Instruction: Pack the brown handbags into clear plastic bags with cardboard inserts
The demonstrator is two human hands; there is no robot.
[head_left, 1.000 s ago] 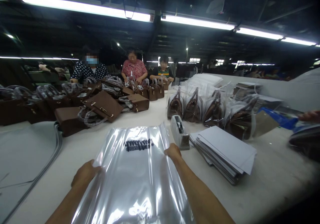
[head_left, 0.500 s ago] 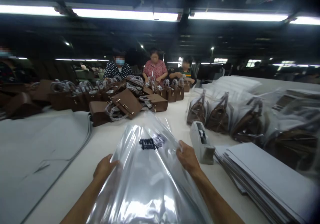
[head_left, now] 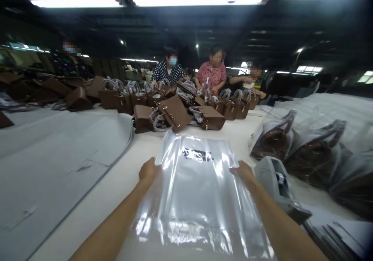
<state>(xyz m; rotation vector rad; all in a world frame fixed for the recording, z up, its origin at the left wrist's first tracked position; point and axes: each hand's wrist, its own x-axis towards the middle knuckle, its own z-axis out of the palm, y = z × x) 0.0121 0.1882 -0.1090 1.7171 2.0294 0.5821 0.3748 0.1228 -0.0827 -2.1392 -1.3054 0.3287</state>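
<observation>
A large clear plastic bag [head_left: 201, 191] with dark print near its far end is stretched out in front of me, over the white table [head_left: 140, 152]. My left hand [head_left: 149, 170] pinches its left edge. On the opposite edge, my right hand [head_left: 243, 171] grips the plastic with closed fingers. Beyond the bag's far end lie brown handbags, the closest being a tilted handbag [head_left: 175, 113] with wrapped handles and a handbag on its side [head_left: 212, 117]. A grey tape dispenser [head_left: 276, 181] stands just right of my right hand.
Grey-white sheets [head_left: 58, 167] are stacked at left. Plastic-covered handbags [head_left: 272, 140] stand at right, with flat boards [head_left: 335, 237] in front and a heap of clear plastic [head_left: 329, 105] behind. Several co-workers, one in a pink shirt [head_left: 211, 76], are across the table beside many brown handbags.
The bag has gone from bunched and slanted to spread wider and flatter, with both hands still on its edges. My view has turned left, shifting the surroundings rightward.
</observation>
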